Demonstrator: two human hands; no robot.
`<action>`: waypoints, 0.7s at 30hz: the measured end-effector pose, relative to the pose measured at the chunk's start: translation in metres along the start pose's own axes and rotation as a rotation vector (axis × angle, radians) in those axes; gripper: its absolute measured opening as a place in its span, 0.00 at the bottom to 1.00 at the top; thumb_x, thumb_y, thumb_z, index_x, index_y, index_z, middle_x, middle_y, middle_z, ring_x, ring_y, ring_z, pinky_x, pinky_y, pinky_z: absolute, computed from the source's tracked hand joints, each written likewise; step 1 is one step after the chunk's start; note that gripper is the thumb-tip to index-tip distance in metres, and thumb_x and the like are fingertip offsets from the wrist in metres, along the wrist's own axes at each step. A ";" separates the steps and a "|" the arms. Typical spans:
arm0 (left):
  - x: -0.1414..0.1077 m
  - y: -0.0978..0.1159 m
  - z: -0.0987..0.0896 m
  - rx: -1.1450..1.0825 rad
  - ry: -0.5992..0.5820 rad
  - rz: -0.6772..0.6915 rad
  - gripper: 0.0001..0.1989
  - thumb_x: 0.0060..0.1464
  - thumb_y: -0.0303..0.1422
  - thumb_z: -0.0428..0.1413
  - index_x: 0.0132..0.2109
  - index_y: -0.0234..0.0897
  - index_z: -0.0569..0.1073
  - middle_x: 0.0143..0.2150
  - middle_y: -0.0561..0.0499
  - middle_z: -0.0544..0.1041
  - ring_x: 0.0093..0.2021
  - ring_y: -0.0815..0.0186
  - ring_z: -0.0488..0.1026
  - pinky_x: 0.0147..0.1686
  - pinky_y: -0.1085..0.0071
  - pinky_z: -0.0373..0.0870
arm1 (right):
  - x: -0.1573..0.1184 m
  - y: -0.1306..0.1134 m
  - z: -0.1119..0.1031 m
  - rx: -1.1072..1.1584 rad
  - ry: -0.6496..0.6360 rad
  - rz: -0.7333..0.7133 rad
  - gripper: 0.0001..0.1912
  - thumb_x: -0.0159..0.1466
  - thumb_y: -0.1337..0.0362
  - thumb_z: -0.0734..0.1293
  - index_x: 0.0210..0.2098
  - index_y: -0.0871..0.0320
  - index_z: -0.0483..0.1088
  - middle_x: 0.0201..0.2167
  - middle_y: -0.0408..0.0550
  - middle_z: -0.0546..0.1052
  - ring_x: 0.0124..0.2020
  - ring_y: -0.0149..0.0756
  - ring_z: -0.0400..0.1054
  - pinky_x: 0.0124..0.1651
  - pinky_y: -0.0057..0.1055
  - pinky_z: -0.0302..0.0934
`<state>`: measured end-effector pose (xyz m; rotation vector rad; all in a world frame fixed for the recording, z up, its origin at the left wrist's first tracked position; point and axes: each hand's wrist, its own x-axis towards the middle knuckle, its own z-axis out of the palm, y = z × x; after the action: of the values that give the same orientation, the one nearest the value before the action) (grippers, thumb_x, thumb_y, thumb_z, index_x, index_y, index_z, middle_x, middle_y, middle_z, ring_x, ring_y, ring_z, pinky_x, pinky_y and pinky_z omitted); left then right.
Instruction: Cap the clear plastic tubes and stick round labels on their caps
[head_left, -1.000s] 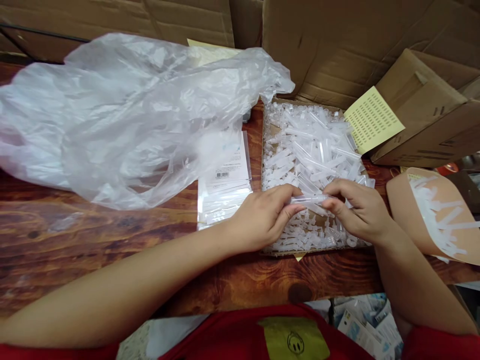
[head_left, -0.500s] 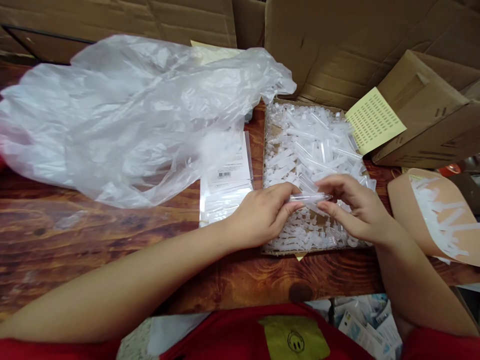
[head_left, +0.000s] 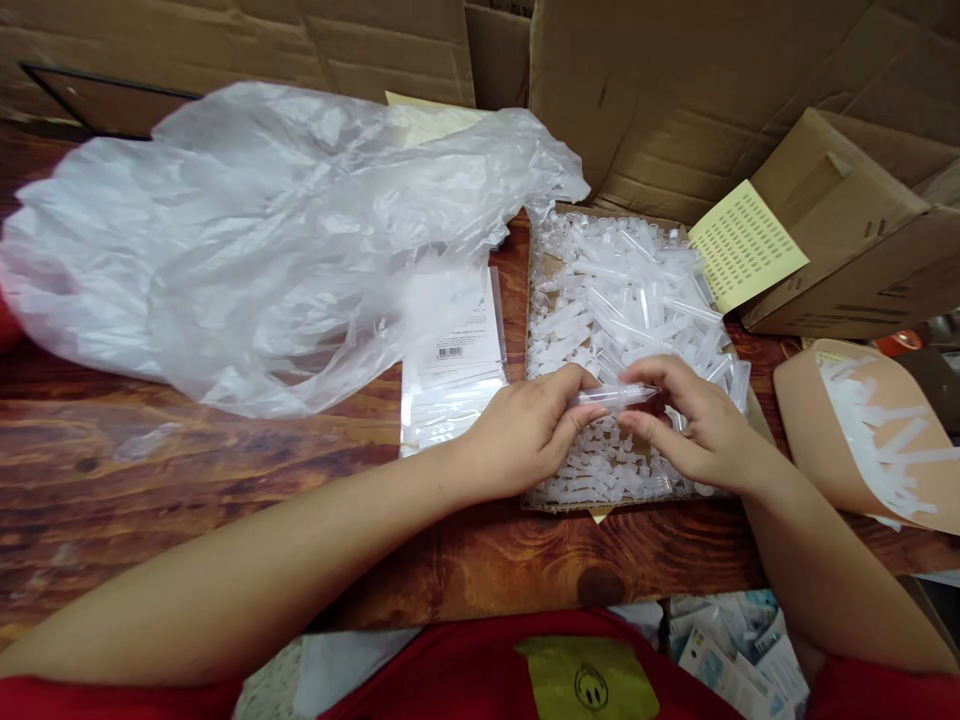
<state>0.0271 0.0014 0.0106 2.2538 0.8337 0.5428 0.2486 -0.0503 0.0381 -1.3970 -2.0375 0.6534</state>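
Note:
A clear plastic tube with a pointed tip is held crosswise above a shallow cardboard tray. My left hand is closed on the tube's left end, between thumb and fingers. Around the pointed right end, the thumb and fingertips of my right hand are closed. Loose translucent tubes fill the middle and back of the tray under my hands. Small white plastic pieces lie along its front part.
Flat printed packets are stacked left of the tray. A crumpled clear plastic bag spreads over the table's left. To the right stand an orange-tan container of white strips, a yellow printed sheet and a cardboard box.
My right hand has shifted slightly left along the tube, its fingertips now further in from the pointed tip. My left hand keeps its hold almost unmoved.

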 end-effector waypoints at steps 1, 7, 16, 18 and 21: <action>0.000 0.000 0.000 -0.010 -0.005 -0.003 0.13 0.70 0.42 0.45 0.46 0.39 0.68 0.42 0.47 0.80 0.40 0.59 0.77 0.39 0.64 0.71 | 0.000 0.000 0.000 -0.028 0.000 -0.015 0.13 0.72 0.51 0.65 0.41 0.55 0.70 0.28 0.41 0.74 0.27 0.30 0.69 0.30 0.27 0.61; -0.001 0.001 0.000 -0.076 -0.043 -0.023 0.13 0.70 0.43 0.46 0.45 0.39 0.68 0.42 0.47 0.80 0.40 0.59 0.77 0.39 0.65 0.71 | 0.000 -0.001 -0.001 -0.094 0.047 -0.116 0.09 0.72 0.56 0.65 0.40 0.54 0.69 0.31 0.42 0.76 0.28 0.30 0.68 0.32 0.27 0.61; -0.004 0.002 -0.001 0.022 -0.014 0.014 0.13 0.71 0.42 0.45 0.43 0.39 0.66 0.37 0.50 0.78 0.35 0.62 0.76 0.33 0.67 0.68 | 0.000 -0.005 -0.001 -0.091 -0.004 -0.112 0.08 0.73 0.59 0.62 0.39 0.55 0.68 0.28 0.40 0.72 0.26 0.28 0.64 0.31 0.26 0.57; -0.005 0.000 0.001 0.168 0.043 0.107 0.14 0.72 0.41 0.43 0.42 0.39 0.66 0.35 0.50 0.77 0.32 0.63 0.74 0.30 0.68 0.65 | 0.001 -0.008 0.002 -0.037 -0.001 -0.051 0.17 0.75 0.54 0.60 0.32 0.55 0.66 0.23 0.39 0.67 0.24 0.28 0.60 0.29 0.27 0.55; -0.005 -0.003 -0.001 0.398 0.130 0.294 0.17 0.73 0.39 0.40 0.44 0.37 0.69 0.34 0.49 0.77 0.30 0.63 0.74 0.27 0.68 0.63 | 0.002 -0.013 0.008 0.123 -0.007 0.075 0.28 0.74 0.44 0.57 0.24 0.54 0.57 0.20 0.38 0.60 0.22 0.28 0.55 0.27 0.28 0.52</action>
<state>0.0218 -0.0003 0.0084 2.7571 0.7249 0.7149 0.2341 -0.0537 0.0412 -1.4062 -1.9242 0.8028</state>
